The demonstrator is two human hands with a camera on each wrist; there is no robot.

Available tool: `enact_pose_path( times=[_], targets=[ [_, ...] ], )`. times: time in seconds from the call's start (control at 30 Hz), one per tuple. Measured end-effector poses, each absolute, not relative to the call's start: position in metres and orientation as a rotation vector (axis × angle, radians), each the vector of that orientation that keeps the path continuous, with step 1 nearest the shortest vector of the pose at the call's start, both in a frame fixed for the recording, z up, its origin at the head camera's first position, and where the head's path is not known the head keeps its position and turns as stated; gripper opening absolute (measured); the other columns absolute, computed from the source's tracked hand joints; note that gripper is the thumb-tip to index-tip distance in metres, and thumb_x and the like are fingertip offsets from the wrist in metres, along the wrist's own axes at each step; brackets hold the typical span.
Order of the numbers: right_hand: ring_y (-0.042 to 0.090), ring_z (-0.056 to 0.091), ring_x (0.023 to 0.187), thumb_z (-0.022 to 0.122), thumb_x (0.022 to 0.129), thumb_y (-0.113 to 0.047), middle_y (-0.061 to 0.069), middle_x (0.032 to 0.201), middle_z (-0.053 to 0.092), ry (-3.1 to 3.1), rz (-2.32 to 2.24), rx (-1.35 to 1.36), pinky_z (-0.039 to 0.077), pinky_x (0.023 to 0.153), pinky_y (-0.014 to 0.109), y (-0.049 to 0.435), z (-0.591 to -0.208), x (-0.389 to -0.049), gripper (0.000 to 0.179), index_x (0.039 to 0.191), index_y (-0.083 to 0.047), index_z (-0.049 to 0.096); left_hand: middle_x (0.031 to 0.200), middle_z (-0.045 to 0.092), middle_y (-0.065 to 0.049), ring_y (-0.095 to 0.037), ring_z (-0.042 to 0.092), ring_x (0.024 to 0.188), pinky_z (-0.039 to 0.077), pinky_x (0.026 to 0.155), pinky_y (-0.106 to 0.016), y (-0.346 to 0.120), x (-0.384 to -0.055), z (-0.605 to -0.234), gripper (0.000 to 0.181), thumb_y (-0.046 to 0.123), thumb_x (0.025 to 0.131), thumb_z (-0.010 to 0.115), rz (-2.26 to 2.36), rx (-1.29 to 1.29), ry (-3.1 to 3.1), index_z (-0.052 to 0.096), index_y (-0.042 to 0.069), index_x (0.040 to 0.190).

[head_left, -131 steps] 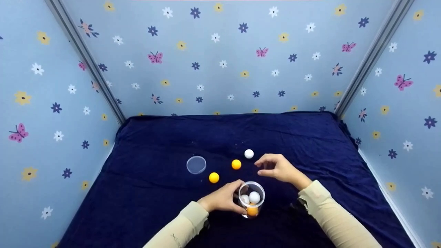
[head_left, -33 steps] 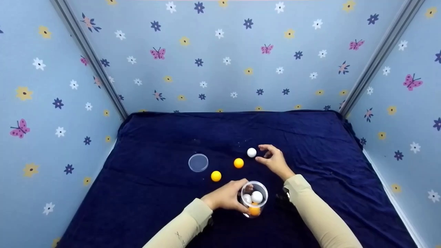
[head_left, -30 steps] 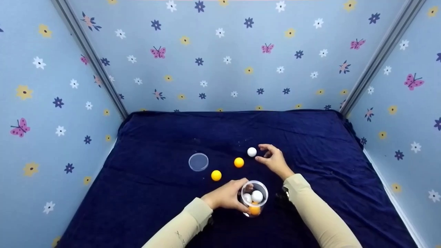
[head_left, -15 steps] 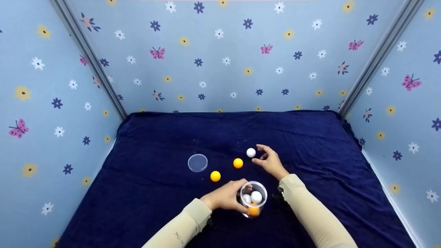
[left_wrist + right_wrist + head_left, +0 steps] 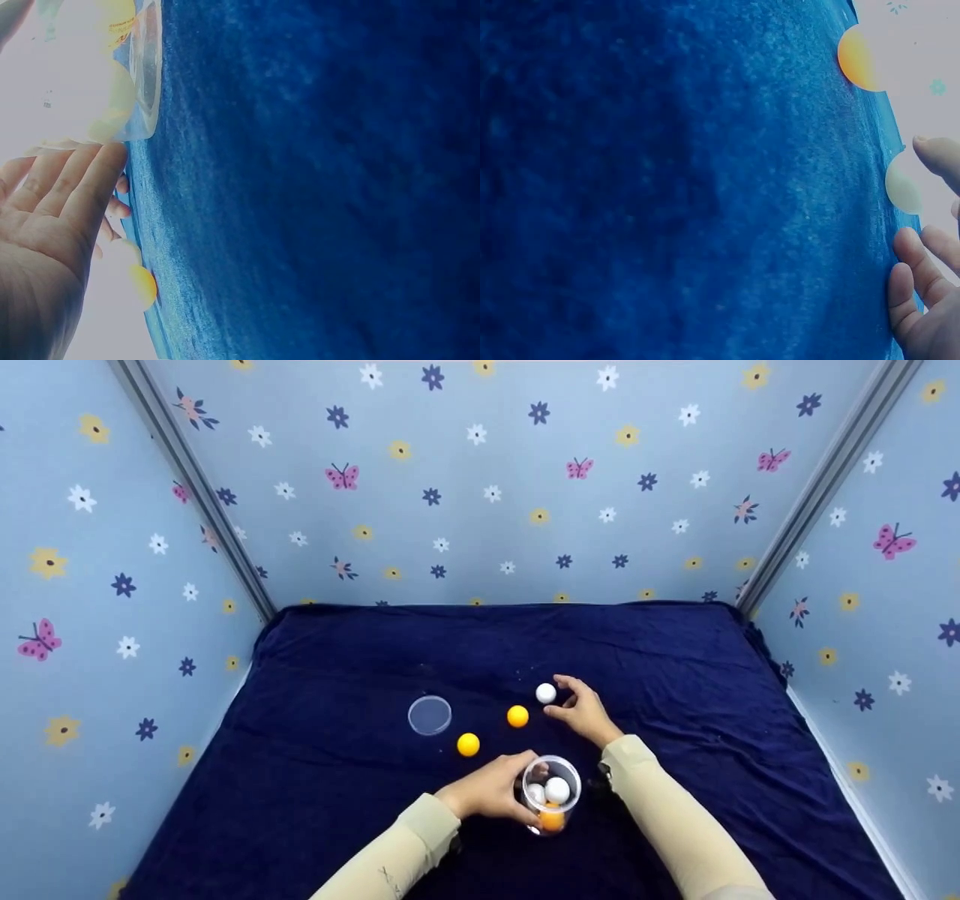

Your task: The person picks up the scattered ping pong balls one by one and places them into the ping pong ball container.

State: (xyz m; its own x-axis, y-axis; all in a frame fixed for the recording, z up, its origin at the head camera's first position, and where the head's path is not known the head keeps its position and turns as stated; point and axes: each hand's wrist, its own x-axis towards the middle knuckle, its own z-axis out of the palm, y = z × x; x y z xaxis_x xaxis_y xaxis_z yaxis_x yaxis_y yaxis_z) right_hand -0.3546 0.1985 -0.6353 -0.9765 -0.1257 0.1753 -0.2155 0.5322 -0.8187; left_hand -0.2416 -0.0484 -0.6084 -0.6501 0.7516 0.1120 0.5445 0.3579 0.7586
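My left hand [image 5: 491, 789] grips the side of a clear plastic jar [image 5: 568, 814], thumb and fingers round its wall. The jar stands without its lid, its mouth facing up. Inside, two white balls [image 5: 557, 790] lie above an orange ball [image 5: 552, 817]. In the left wrist view, the fingers [image 5: 90, 180] lie against the pale, overexposed jar [image 5: 146, 82]. My right hand [image 5: 589, 716] is spread beside a loose white ball [image 5: 546, 694], index finger behind it and thumb in front. The right wrist view shows this white ball [image 5: 904, 184] in the gap between thumb and fingers.
Two orange balls, one near [image 5: 468, 745] and one farther back [image 5: 517, 716], lie on the dark blue cloth [image 5: 337, 787]. A round clear lid [image 5: 430, 715] lies flat to their left. Flower-patterned walls [image 5: 480, 495] enclose the back and sides.
My right hand has moved left and farther back, bringing thumb and index finger to either side of the white ball. My left hand keeps its grip on the jar; the loose balls stay put.
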Motion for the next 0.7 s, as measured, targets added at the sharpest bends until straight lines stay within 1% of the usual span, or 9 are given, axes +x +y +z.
enact_pose_path(
  times=[0.23, 0.4, 0.53, 0.7],
  targets=[
    [0.026, 0.069, 0.087, 0.09, 0.087, -0.007, 0.025, 0.14, 0.067, -2.77, 1.406, 0.313, 0.057, 0.079, 0.033, 0.2, -0.632, -0.361, 0.069, 0.15, 0.0, 0.06, 0.122, 0.077, -0.004, -0.011, 0.071, 0.112, 0.055, 0.104, -0.024, -0.048, -0.241, -0.608, 0.076, 0.032, 0.072, 0.103, 1.173, 1.166, 2.37, 0.062, 0.011, 0.132],
    [0.027, 0.071, 0.085, 0.089, 0.088, -0.007, 0.026, 0.138, 0.068, -2.819, 1.353, 0.362, 0.058, 0.079, 0.036, 0.201, -0.631, -0.365, 0.075, 0.154, 0.0, 0.055, 0.122, 0.077, -0.003, -0.008, 0.07, 0.111, 0.055, 0.103, -0.023, -0.048, -0.242, -0.61, 0.074, 0.03, 0.072, 0.103, 1.187, 1.17, 2.349, 0.062, 0.01, 0.131],
    [0.024, 0.07, 0.081, 0.088, 0.089, -0.007, 0.027, 0.139, 0.068, -2.833, 1.337, 0.402, 0.059, 0.079, 0.036, 0.2, -0.631, -0.366, 0.076, 0.156, -0.002, 0.054, 0.122, 0.077, -0.002, -0.006, 0.07, 0.109, 0.055, 0.101, -0.022, -0.049, -0.242, -0.61, 0.073, 0.03, 0.073, 0.103, 1.178, 1.174, 2.346, 0.062, 0.01, 0.13],
    [0.018, 0.063, 0.076, 0.087, 0.089, -0.006, 0.029, 0.14, 0.068, -2.82, 1.332, 0.425, 0.055, 0.078, 0.036, 0.198, -0.629, -0.368, 0.071, 0.153, -0.003, 0.057, 0.121, 0.077, -0.001, -0.005, 0.068, 0.108, 0.055, 0.101, -0.022, -0.048, -0.242, -0.608, 0.074, 0.03, 0.072, 0.103, 1.158, 1.164, 2.369, 0.062, 0.01, 0.13]
  ],
)
